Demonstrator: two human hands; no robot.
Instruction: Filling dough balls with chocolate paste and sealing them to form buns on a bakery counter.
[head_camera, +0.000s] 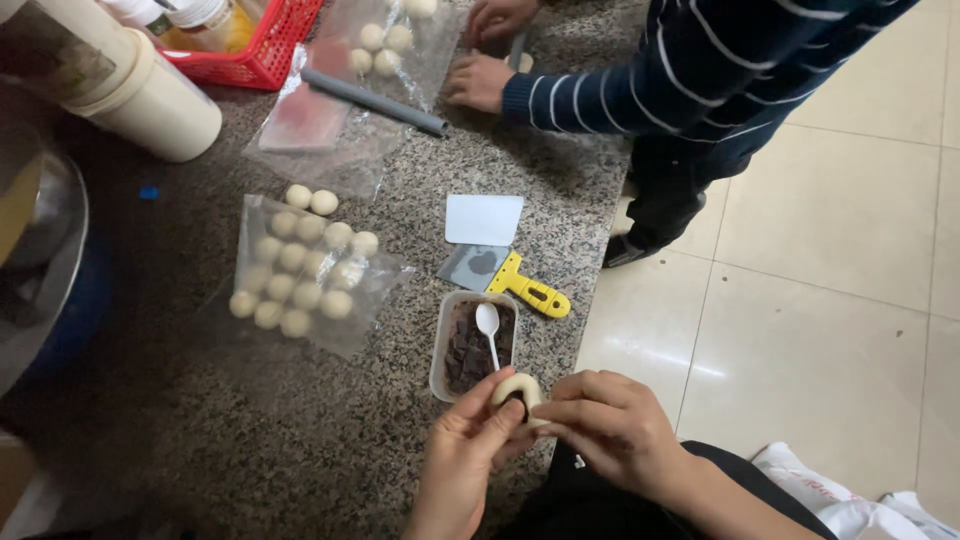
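My left hand (465, 455) and my right hand (610, 425) meet at the counter's front edge, both pinching a pale dough piece (515, 388) with dark filling showing in its middle. Just beyond it stands a clear plastic tub (441, 345) of dark brown paste with a white spoon (489, 328) resting in it. Several small dough balls (300, 270) lie on a clear plastic sheet to the left.
A yellow-handled scraper (515, 280) and a white plastic card (484, 219) lie behind the tub on the granite counter (200, 420). Another person in a striped sleeve (600, 90) works dough at the far edge, near a grey rolling pin (372, 101), a red basket (262, 50) and a cream canister (130, 85).
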